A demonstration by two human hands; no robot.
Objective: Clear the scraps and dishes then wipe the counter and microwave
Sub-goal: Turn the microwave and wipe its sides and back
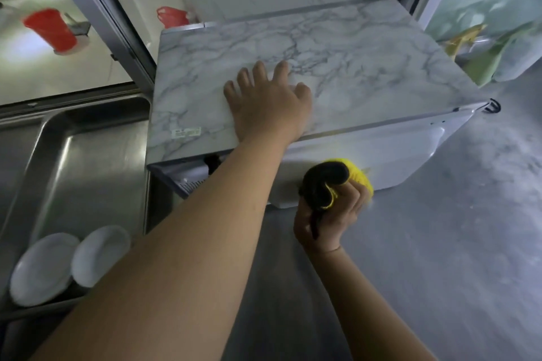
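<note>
The microwave stands on the marble counter; its top is covered in marble-pattern film and its white front faces me. My left hand lies flat on the microwave's top with fingers spread. My right hand grips a bunched yellow and black cloth and holds it against the white front of the microwave, low down. Two white plates lean in the steel sink at the lower left.
Behind the microwave a window shows a red cup, and a red plastic bag sits at the back. A green and yellow bundle lies at the right by another window. Bare counter stretches to the right of the microwave.
</note>
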